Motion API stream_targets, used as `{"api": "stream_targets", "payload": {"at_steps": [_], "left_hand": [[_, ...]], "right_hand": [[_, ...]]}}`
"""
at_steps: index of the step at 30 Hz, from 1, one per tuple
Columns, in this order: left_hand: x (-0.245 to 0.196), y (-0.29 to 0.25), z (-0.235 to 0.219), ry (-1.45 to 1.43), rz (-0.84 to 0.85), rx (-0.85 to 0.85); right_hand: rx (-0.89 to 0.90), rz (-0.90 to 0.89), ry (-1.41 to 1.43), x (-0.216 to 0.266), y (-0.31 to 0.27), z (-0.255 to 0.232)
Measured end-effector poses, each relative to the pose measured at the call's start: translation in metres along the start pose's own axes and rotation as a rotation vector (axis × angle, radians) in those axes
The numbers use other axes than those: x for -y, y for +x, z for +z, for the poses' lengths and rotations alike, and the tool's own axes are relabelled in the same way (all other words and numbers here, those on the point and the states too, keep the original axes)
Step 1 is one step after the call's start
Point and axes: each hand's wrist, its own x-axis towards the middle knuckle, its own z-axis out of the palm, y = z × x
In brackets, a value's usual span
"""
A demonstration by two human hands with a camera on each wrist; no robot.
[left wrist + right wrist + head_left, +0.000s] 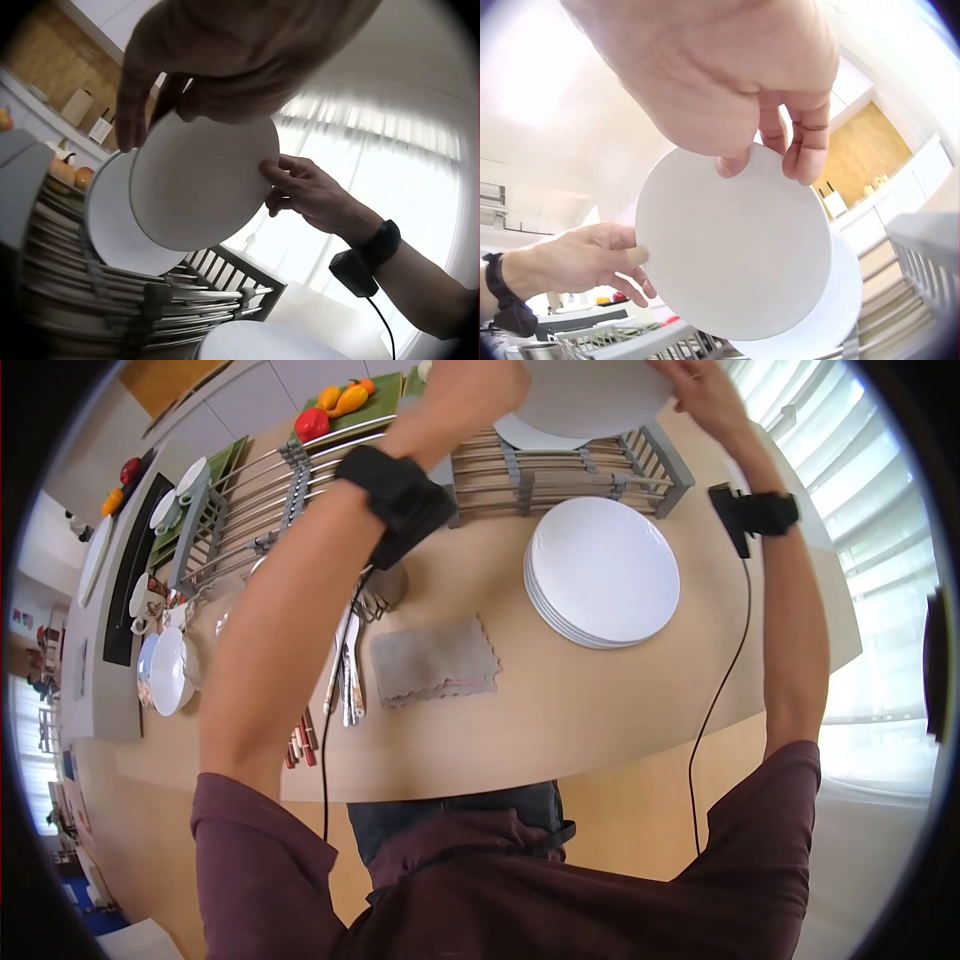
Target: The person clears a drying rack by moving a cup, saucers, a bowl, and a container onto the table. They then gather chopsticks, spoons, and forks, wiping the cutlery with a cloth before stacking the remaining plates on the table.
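A round white plate (595, 398) is held up over the dish rack between both hands. My left hand (468, 405) pinches its left rim; in the right wrist view that thumb (636, 256) lies on the plate's near face. At the opposite edge my right hand (712, 402) grips the rim, thumb in front and fingers behind. Just beyond the held plate, a second white plate (120, 217) leans in the metal-barred dish rack (570, 478). On the table in front of the rack sits a stack of white plates (605, 570).
A folded grey cloth (435, 660) lies mid-table, with cutlery (352, 670) and red-handled pieces (302, 740) to its left. White bowls (175, 670) and cups stand at the far left. Behind the rack, a green tray (375, 405) bears yellow and red produce. Cables hang from both wrists.
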Motion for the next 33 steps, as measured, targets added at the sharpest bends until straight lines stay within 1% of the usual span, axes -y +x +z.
{"api": "stream_targets", "payload": {"at_steps": [1,3,4,5,6,7,9,10,12,13,15,16,18,19,21,22,23,24,25,29,32,33], "left_hand": [[-0.011,0.001,-0.017,-0.006,-0.008,0.007],[-0.032,-0.010,-0.046,-0.119,-0.052,0.123],[-0.038,-0.022,-0.050,-0.135,-0.058,0.130],[-0.042,-0.033,-0.052,-0.285,-0.148,0.372],[-0.047,-0.042,-0.052,-0.433,-0.230,0.614],[-0.053,-0.055,-0.048,-0.447,-0.225,0.617],[-0.058,-0.083,-0.033,-0.567,-0.422,0.716],[-0.059,-0.092,-0.027,-0.567,-0.417,0.713],[-0.060,-0.105,-0.017,-0.505,-0.434,0.749],[-0.060,-0.108,-0.015,-0.508,-0.435,0.754],[-0.059,-0.111,-0.010,-0.489,-0.471,0.747],[-0.060,-0.111,-0.011,-0.492,-0.470,0.738],[-0.058,-0.110,-0.013,-0.497,-0.441,0.778],[-0.056,-0.109,-0.011,-0.493,-0.442,0.765],[-0.053,-0.111,-0.005,-0.438,-0.421,0.814],[-0.055,-0.111,-0.006,-0.421,-0.428,0.834],[-0.053,-0.112,-0.005,-0.420,-0.433,0.831],[-0.052,-0.115,-0.001,-0.399,-0.359,0.782],[-0.052,-0.118,0.001,-0.378,-0.282,0.736],[-0.053,-0.125,0.008,-0.407,-0.289,0.693],[-0.055,-0.126,0.006,-0.338,-0.253,0.711],[-0.056,-0.126,0.003,-0.344,-0.296,0.769]], "right_hand": [[0.058,0.100,0.043,0.007,-0.002,-0.013],[0.176,0.208,0.078,0.035,-0.022,-0.029],[0.230,0.226,0.015,0.028,-0.035,-0.027],[0.281,0.243,-0.050,0.014,-0.054,-0.024],[0.362,0.331,-0.003,-0.004,-0.069,-0.017],[0.476,0.338,0.148,-0.001,-0.086,-0.014],[0.484,0.424,0.192,-0.007,-0.115,0.004],[0.479,0.422,0.189,-0.010,-0.122,0.009],[0.467,0.498,0.202,-0.014,-0.132,0.017],[0.469,0.504,0.202,-0.014,-0.135,0.021],[0.411,0.459,0.196,-0.012,-0.137,0.027],[0.410,0.453,0.188,-0.015,-0.139,0.028],[0.369,0.468,0.129,-0.026,-0.139,0.038],[0.368,0.455,0.127,-0.027,-0.138,0.041],[0.282,0.384,-0.001,-0.029,-0.141,0.046],[0.284,0.377,0.001,-0.024,-0.140,0.046],[0.279,0.390,-0.058,-0.016,-0.139,0.044],[0.275,0.405,-0.117,-0.012,-0.139,0.043],[0.277,0.407,-0.116,-0.014,-0.140,0.044],[0.246,0.375,-0.135,-0.021,-0.145,0.046],[0.214,0.367,-0.141,-0.021,-0.148,0.047],[0.187,0.366,-0.137,-0.020,-0.150,0.048]]}}
